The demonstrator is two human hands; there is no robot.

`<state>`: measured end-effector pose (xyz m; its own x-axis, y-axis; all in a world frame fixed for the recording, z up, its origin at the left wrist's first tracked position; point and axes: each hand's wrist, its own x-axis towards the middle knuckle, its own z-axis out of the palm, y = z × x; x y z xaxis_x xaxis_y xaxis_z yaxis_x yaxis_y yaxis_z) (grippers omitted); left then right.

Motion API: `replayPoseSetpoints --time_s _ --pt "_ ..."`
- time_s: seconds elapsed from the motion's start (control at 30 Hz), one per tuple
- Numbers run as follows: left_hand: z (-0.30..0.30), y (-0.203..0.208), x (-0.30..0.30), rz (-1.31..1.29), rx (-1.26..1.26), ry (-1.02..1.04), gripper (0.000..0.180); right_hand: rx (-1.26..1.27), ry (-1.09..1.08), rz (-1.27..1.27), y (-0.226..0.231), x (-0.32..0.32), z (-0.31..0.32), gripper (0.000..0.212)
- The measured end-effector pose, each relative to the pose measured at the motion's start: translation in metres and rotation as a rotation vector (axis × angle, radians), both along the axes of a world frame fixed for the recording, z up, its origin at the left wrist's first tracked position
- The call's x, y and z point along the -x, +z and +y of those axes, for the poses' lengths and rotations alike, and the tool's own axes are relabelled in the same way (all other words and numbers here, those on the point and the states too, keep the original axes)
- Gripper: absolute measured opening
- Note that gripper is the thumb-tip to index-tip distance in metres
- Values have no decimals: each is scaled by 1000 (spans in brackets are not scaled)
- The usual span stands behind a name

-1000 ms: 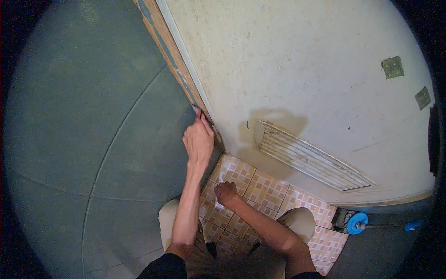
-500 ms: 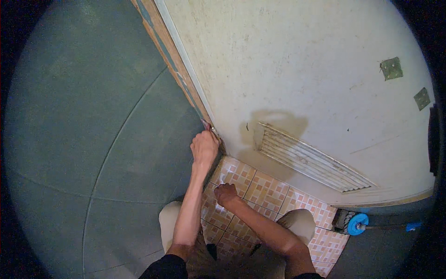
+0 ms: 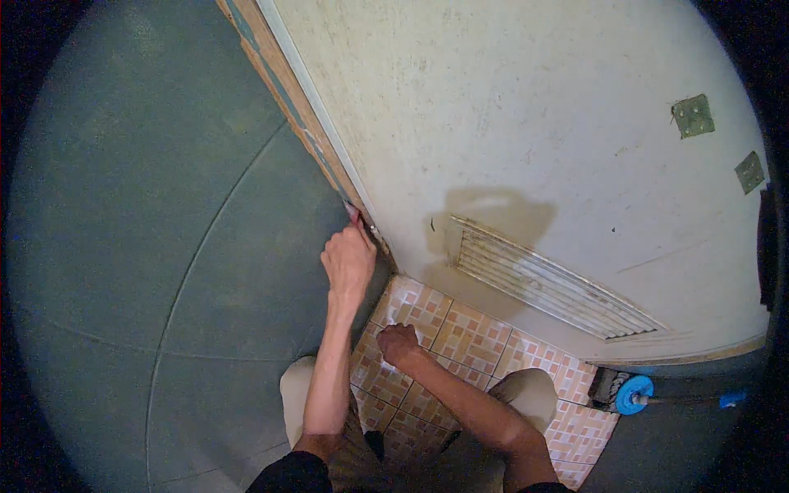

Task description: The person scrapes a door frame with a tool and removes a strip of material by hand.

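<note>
My left hand (image 3: 349, 261) is closed round a small tool (image 3: 353, 214), reddish near the fingers with a pale tip; most of it is hidden in my grip, so its kind is unclear. The tip touches the wooden door frame (image 3: 316, 135), where bare brown wood shows beside strips of grey-green paint. My right hand (image 3: 399, 345) is curled into a fist over the tiled floor, between my knees; whatever it may hold cannot be seen.
A stained white door (image 3: 526, 107) with a slatted vent (image 3: 551, 279) stands on the right. Grey-green wall (image 3: 164, 205) fills the left. A blue round-headed brush (image 3: 634, 395) rests by the far right wall. Patterned tiles (image 3: 468, 337) cover the floor.
My left hand has shifted slightly left and up along the frame with the tool, whose reddish part now shows more. My right hand stays in place.
</note>
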<state>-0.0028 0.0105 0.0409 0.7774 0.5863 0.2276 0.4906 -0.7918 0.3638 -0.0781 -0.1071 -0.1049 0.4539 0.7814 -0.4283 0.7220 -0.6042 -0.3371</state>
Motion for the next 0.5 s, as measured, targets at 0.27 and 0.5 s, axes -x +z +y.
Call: replayPoseSetpoints --time_s 0.27,0.5 --pt "-2 -6 -1 26 5 7 31 56 15 14 -1 -1 1 20" --pt "-9 24 -4 -281 -83 34 29 -40 31 -22 -18 -2 -6 20"
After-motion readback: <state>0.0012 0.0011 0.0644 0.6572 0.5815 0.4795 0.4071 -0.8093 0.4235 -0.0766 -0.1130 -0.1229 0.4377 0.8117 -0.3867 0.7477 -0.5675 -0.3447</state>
